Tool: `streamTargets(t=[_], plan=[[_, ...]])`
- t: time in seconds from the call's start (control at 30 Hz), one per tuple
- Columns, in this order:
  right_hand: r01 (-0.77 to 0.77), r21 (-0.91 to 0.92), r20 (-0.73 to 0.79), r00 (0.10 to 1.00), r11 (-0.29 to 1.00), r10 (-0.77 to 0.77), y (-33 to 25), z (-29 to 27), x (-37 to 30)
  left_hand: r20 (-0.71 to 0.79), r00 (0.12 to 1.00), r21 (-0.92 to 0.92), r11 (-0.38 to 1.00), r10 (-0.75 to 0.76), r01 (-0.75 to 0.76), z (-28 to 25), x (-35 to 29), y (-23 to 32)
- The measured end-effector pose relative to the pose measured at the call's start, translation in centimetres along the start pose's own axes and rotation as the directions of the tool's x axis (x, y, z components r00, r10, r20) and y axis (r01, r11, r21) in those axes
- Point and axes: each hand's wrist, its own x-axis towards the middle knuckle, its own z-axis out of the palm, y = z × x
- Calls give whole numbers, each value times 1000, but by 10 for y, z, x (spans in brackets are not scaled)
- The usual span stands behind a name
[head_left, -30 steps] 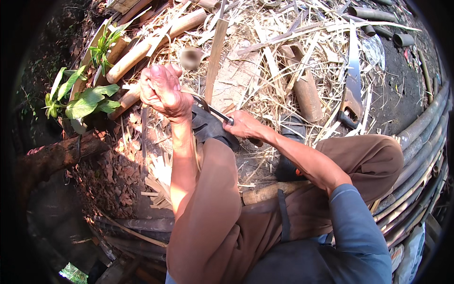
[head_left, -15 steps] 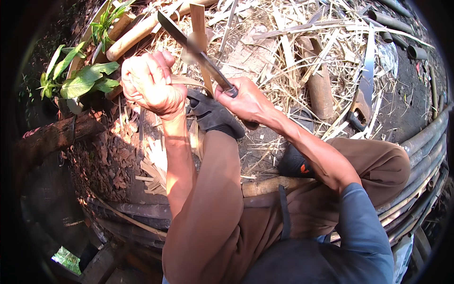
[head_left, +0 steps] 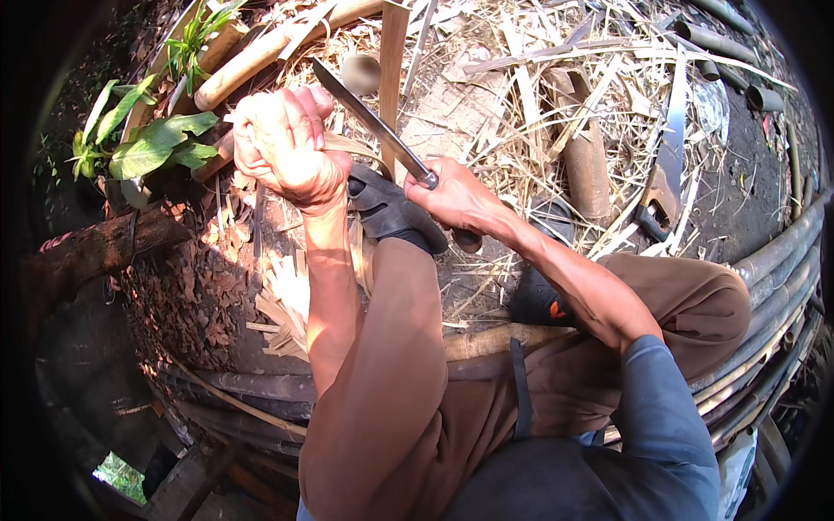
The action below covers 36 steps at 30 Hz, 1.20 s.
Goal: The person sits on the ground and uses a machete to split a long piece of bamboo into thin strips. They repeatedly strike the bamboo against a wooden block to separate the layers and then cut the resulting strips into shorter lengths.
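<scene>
While shavings (head_left: pixel 526 82) litter most of the ground ahead of the person, a brown bamboo tube (head_left: pixel 588 178) lies among them, and to its right rests a saw (head_left: pixel 671 156), its handle toward the person. Beyond the saw, short dark pipe-like pieces (head_left: pixel 764 98) lie on bare soil. At the upper left a pale pole (head_left: pixel 287 50) slants past a leafy green plant (head_left: pixel 156 156); below the plant, a rough log (head_left: pixel 109 239) juts in above dry leaves (head_left: pixel 208 304). Long bamboo poles (head_left: pixel 769 260) curve along the right side.

Closest to the work, a dark shoe (head_left: pixel 391 208) sits just below both hands, and the brown trouser leg (head_left: pixel 373 365) rises beside the left forearm. The left grip (head_left: pixel 287 148) is closed in a fist around a thin strip (head_left: pixel 352 148), which runs rightward toward the knife. The right grip (head_left: pixel 452 193) is wrapped around the handle of a long knife (head_left: pixel 369 117), whose blade points up and left, crossing in front of a flat upright slat (head_left: pixel 393 61).

A clear plastic bag (head_left: pixel 712 108) lies crumpled right of the saw; its contents cannot be made out. A whitish sack (head_left: pixel 738 473) is partly visible at lower right, its contents likewise indistinguishable.
</scene>
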Motion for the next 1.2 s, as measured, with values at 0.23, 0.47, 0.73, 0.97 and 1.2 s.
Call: streamTargets(t=[0.23, 0.47, 0.73, 0.97, 1.2], plan=[[-230, 6, 167, 960, 973, 225, 50, 12, -4, 12, 1000, -52, 998, -24, 25, 3, -1, 3], [111, 23, 30, 993, 994, -112, -17, -1, -6, -13, 1000, -37, 999, 13, -14, -3, -2, 3], [-262, -51, 156, 951, 964, 267, 38, 7, 4, 33, 999, -77, 997, 30, -27, 1, 2, -3], [206, 199, -46, 979, 958, -201, -32, 0, -7, 42, 995, 122, 988, 93, -97, -3, 0, 2], [-242, -167, 102, 960, 956, 261, 37, 13, -3, 15, 997, 7, 998, 69, -70, 1, 1, -1]])
